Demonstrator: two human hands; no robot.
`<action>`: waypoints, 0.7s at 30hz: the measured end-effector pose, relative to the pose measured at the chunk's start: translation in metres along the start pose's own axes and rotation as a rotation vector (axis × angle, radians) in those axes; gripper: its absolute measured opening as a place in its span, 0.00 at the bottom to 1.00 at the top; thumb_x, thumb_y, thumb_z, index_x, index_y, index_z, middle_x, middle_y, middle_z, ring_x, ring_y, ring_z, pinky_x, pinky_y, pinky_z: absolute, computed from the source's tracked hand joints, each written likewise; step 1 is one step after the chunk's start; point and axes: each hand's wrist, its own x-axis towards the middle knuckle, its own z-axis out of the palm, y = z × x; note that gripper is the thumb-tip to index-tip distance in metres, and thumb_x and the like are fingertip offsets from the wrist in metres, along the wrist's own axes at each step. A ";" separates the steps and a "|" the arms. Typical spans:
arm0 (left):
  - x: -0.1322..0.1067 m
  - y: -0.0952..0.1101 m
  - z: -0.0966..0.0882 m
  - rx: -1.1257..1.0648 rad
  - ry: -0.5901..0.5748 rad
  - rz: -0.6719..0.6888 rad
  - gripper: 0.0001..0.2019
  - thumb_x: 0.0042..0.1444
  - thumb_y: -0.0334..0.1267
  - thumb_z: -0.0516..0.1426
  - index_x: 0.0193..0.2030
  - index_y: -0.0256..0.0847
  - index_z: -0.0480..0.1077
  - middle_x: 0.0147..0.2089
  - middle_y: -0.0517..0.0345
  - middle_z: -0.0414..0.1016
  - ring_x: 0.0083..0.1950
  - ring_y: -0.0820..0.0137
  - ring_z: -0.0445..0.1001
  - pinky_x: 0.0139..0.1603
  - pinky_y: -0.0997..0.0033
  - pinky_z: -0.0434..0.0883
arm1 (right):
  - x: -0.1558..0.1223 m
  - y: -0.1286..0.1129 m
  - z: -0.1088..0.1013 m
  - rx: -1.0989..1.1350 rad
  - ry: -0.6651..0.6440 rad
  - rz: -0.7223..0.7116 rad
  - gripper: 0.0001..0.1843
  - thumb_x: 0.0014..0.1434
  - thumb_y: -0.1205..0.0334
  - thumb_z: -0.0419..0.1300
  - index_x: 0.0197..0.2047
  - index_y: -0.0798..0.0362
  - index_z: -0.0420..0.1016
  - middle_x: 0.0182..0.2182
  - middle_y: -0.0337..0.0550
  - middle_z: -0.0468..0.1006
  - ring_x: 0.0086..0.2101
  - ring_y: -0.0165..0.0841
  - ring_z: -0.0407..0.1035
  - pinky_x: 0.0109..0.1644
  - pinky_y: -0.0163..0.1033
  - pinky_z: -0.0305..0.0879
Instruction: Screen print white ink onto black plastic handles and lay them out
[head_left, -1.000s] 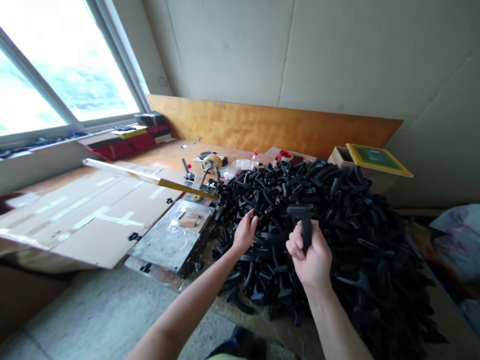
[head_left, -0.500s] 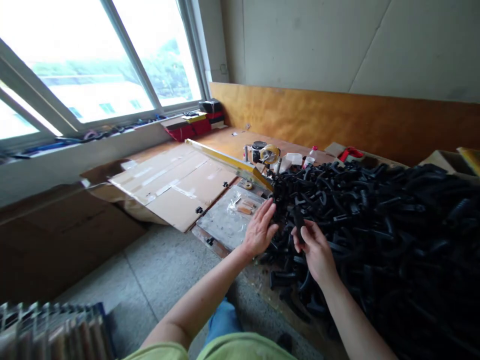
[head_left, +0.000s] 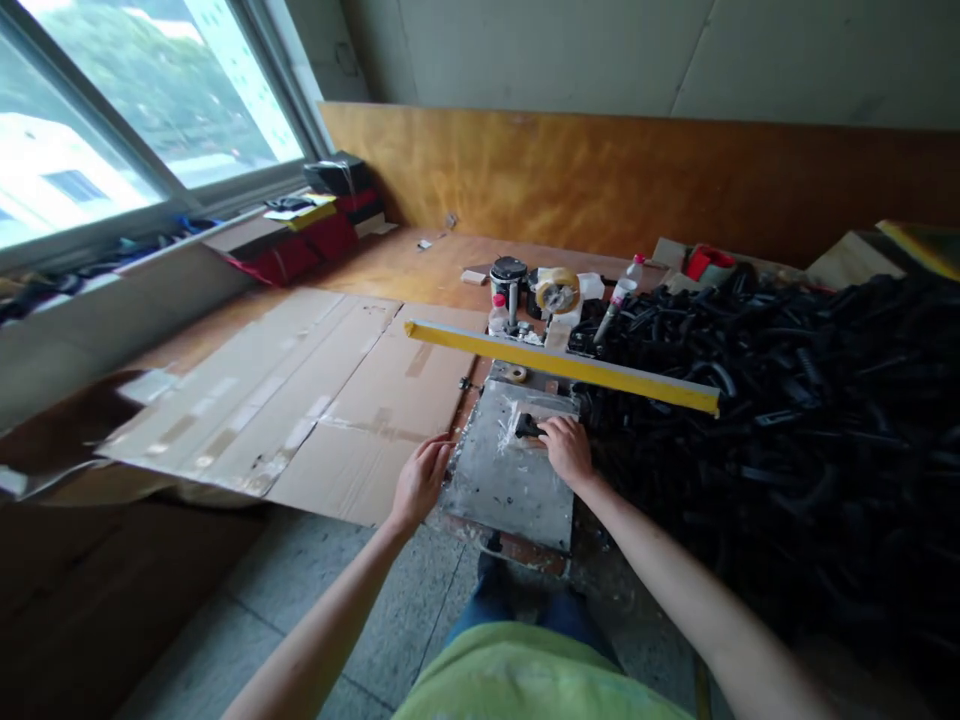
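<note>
My right hand (head_left: pixel 568 452) is closed around one end of a black plastic part (head_left: pixel 528 426). It holds the part low over a wooden block (head_left: pixel 517 440) with clear film, on a grey metal plate (head_left: pixel 499 480); I cannot tell whether they touch. My left hand (head_left: pixel 420 482) is at the plate's left edge, beside the cardboard sheet (head_left: pixel 360 400). Its fingers are pressed together, and what they hold, if anything, is hidden. A long yellow bar (head_left: pixel 570 368) crosses above the far end of the plate.
A heap of black plastic parts (head_left: pixel 795 420) covers the table to the right. Behind the bar stand a tape roll (head_left: pixel 559 291), a dark can (head_left: pixel 508 275) and a plastic bottle (head_left: pixel 628 280). Red boxes (head_left: pixel 300 255) sit by the window.
My right hand has brought the black part from over the heap to the block on the plate. My left hand has moved to the plate's left edge and closed. The view has turned.
</note>
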 end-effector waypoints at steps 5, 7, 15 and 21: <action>0.023 -0.008 -0.009 -0.081 -0.008 -0.001 0.19 0.64 0.50 0.47 0.45 0.43 0.74 0.57 0.51 0.73 0.49 0.66 0.75 0.50 0.66 0.73 | 0.001 0.002 0.005 -0.127 -0.034 0.069 0.16 0.66 0.64 0.51 0.52 0.48 0.75 0.46 0.47 0.76 0.49 0.41 0.65 0.50 0.45 0.58; 0.037 0.001 -0.011 -0.133 0.052 -0.014 0.19 0.64 0.51 0.48 0.46 0.41 0.74 0.58 0.49 0.72 0.49 0.66 0.75 0.47 0.67 0.73 | 0.001 0.003 0.003 -0.143 -0.061 0.074 0.17 0.66 0.63 0.50 0.53 0.48 0.75 0.46 0.48 0.76 0.49 0.41 0.65 0.50 0.45 0.58; 0.123 0.097 -0.027 -0.647 0.318 0.033 0.24 0.62 0.57 0.48 0.41 0.38 0.74 0.20 0.65 0.62 0.20 0.77 0.60 0.23 0.78 0.66 | 0.020 -0.009 0.006 -0.091 -0.142 -0.104 0.27 0.66 0.56 0.52 0.67 0.47 0.59 0.65 0.48 0.62 0.64 0.43 0.53 0.65 0.53 0.47; 0.110 0.114 -0.035 -0.784 0.182 -0.009 0.26 0.61 0.58 0.48 0.39 0.37 0.77 0.19 0.63 0.64 0.20 0.76 0.62 0.24 0.75 0.66 | 0.008 0.013 -0.016 0.018 -0.156 0.012 0.25 0.64 0.53 0.54 0.63 0.47 0.66 0.61 0.48 0.68 0.63 0.44 0.57 0.65 0.53 0.51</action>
